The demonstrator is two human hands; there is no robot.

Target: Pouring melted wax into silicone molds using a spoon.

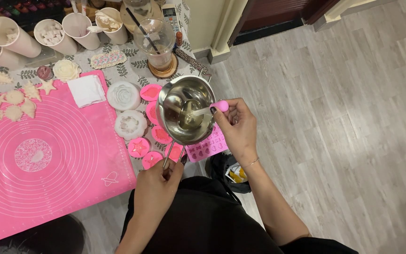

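Observation:
My left hand grips the wire handle of a small steel melting pot, holding it above the table's right edge. A little clear liquid lies in the pot's bottom. My right hand pinches the pink bulb of a clear dropper, whose tip reaches into the pot. Under and beside the pot lie several small pink silicone moulds and a flat pink mould tray.
A large pink silicone mat covers the table's left, with pale cast shapes at its top corner. Two white round moulds, a folded white cloth, paper cups and a glass jar stand behind. Grey wood floor is at right.

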